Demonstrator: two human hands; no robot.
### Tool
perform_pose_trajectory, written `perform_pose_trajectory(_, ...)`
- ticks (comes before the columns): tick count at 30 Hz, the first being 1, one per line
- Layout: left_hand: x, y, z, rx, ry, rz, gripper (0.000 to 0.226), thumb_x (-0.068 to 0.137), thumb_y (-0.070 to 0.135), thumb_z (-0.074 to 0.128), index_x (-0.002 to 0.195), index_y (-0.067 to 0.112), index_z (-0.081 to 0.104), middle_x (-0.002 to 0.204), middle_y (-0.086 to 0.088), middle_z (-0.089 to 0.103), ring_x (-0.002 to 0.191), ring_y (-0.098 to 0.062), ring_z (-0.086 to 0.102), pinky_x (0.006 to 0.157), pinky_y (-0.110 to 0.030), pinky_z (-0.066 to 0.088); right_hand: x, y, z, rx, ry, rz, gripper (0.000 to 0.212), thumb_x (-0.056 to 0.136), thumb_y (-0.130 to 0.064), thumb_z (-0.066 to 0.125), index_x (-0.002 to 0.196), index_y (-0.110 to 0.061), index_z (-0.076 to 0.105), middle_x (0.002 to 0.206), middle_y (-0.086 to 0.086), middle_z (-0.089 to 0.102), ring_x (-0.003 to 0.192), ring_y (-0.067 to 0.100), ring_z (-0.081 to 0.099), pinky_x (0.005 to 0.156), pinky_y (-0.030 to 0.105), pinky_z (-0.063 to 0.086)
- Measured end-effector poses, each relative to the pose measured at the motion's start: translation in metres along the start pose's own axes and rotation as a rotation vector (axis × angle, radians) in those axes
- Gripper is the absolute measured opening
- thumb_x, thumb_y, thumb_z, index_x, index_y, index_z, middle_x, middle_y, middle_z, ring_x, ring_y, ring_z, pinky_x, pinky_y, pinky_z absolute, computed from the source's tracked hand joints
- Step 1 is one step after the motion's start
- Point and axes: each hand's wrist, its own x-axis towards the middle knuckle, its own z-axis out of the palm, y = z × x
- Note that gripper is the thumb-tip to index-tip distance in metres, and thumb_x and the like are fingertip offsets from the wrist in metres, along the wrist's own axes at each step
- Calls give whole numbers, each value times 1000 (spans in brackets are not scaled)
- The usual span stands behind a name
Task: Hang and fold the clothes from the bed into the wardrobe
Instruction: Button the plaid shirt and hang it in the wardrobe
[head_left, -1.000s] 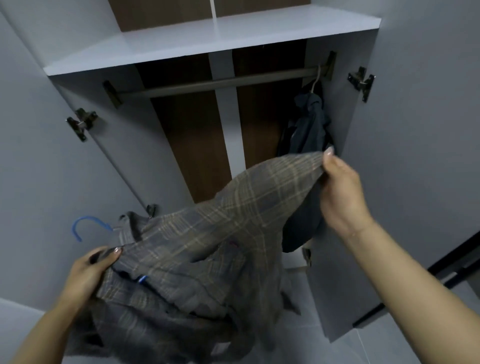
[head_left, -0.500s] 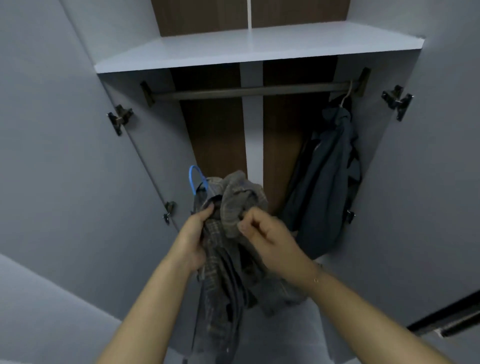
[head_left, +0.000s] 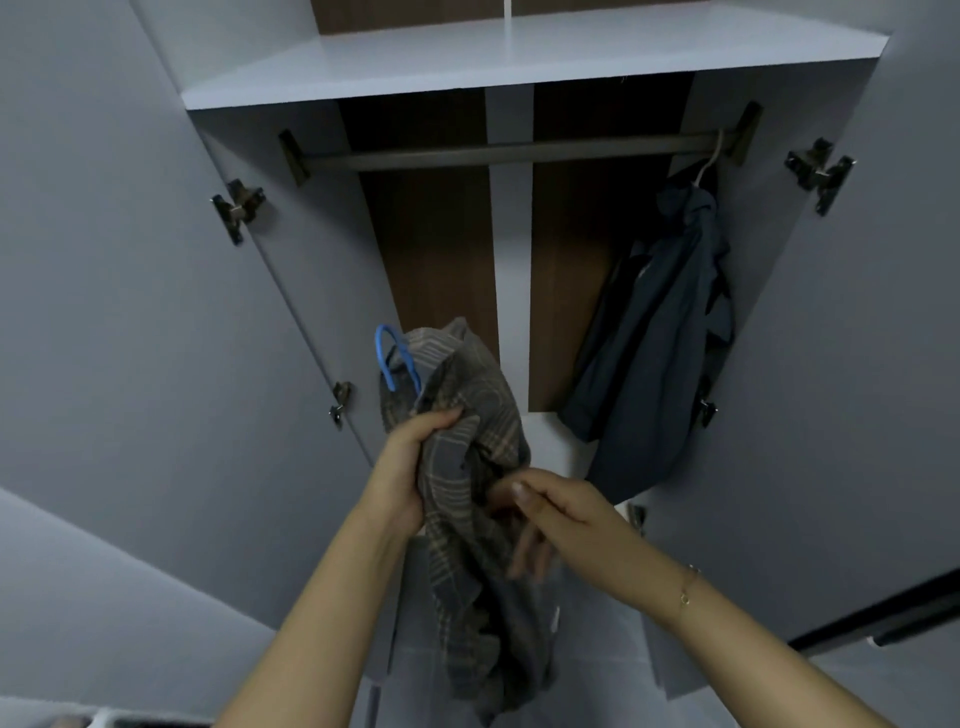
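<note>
Hanging step: left hand (head_left: 410, 462) grips plaid shirt (head_left: 467, 493) on blue hanger (head_left: 387, 358), right hand (head_left: 550, 514) apparently pinching fabric; next, hook onto rail (head_left: 509, 151).

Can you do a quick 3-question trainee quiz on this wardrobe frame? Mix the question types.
1. True or false: the plaid shirt already hangs from the rail.
2. Which hand grips the shirt just below the blue hanger hook? A) left hand B) right hand C) neither
3. Fill in: the dark jacket hangs at the ____ end of the rail.

Key
1. False: it is held in both hands, below the rail.
2. A. The right hand's fingers are in the fabric lower down.
3. Right, on a white hanger.
</note>
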Motion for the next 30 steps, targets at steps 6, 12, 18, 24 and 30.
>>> perform_pose_trajectory(6, -9, 2, 9, 87, -110, 205, 27, 83, 16, 68, 108, 8, 72, 109, -14, 72, 95, -26, 70, 75, -30, 57, 11, -2, 15, -505, 489, -440, 13, 93, -41, 58, 104, -35, 58, 72, -13, 61, 61, 5, 58, 56, 20, 48)
perform_pose_trajectory(12, -20, 2, 16, 75, -138, 188, 25, 83, 22, 66, 106, 18, 77, 110, -10, 73, 97, -23, 71, 78, -31, 58, 25, -1, 10, -294, 542, -151, 30, 81, -53, 60, 104, -42, 43, 90, -24, 62, 82, -5, 60, 64, 11, 44)
perform_pose_trajectory(18, -17, 4, 6, 44, -116, 172, 27, 86, 21, 63, 109, 17, 75, 114, -11, 71, 101, -26, 70, 80, -35, 58, 27, 2, -4, -459, 610, -228, 28, 89, 0, 56, 70, -20, 50, 60, -3, 54, 55, 11, 49, 53, 32, 37)
perform_pose_trajectory(24, -8, 4, -22, 149, 129, 238, 23, 93, 8, 58, 113, 1, 67, 110, -20, 71, 96, -34, 68, 83, -38, 59, 11, -40, -43, 369, 403, -12, 43, 98, -30, 54, 71, 2, 65, 60, 7, 57, 47, 10, 50, 41, 20, 40)
perform_pose_trajectory(30, -9, 11, -18, 153, 102, 273, 33, 89, 10, 63, 120, -3, 63, 115, -20, 69, 105, -35, 67, 90, -42, 57, -11, -50, -61, 137, 368, -255, 40, 93, -30, 59, 69, 1, 58, 65, 6, 58, 60, 14, 51, 65, 25, 45)
